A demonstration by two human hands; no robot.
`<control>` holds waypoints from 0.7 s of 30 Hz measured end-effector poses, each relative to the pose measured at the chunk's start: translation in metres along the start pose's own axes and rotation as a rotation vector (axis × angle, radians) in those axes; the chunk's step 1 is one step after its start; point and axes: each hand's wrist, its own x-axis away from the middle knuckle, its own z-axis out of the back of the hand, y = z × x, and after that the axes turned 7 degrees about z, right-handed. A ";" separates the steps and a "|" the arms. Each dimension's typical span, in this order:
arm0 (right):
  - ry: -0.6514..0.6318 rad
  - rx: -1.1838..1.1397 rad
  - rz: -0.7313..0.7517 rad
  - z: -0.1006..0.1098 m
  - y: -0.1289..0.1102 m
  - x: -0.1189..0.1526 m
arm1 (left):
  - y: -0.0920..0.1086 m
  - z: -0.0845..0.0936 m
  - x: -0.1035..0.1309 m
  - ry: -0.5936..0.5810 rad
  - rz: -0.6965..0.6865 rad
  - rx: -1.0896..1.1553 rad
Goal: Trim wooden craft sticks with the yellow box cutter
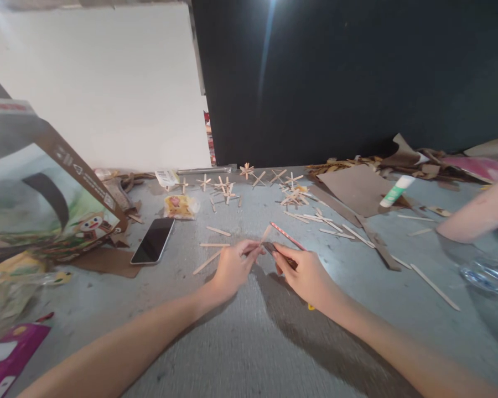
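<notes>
My left hand (235,266) is closed, its fingertips pinching a pale wooden craft stick (266,232) that points away from me. Close beside it, my right hand (305,272) is closed round a small dark object (269,247), whose kind I cannot make out. The two hands' fingertips nearly meet. Just beyond my right fingers, a red-and-white patterned thin rod (288,236) slants along the table; whether the hand touches it is unclear. Loose craft sticks (214,245) lie left of my left hand. A yellow bit (311,307) shows under my right wrist.
Star-shaped stick pieces (228,188) stand at the back, with a loose stick pile (334,225) to the right. A phone (153,241), snack packet (180,206) and printed bag (53,182) are left. Cardboard (354,189), a glue stick (397,191) and clear plastic (492,272) lie right.
</notes>
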 end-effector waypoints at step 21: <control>0.075 -0.026 0.009 -0.004 -0.002 0.000 | 0.000 -0.006 -0.007 -0.010 0.111 0.295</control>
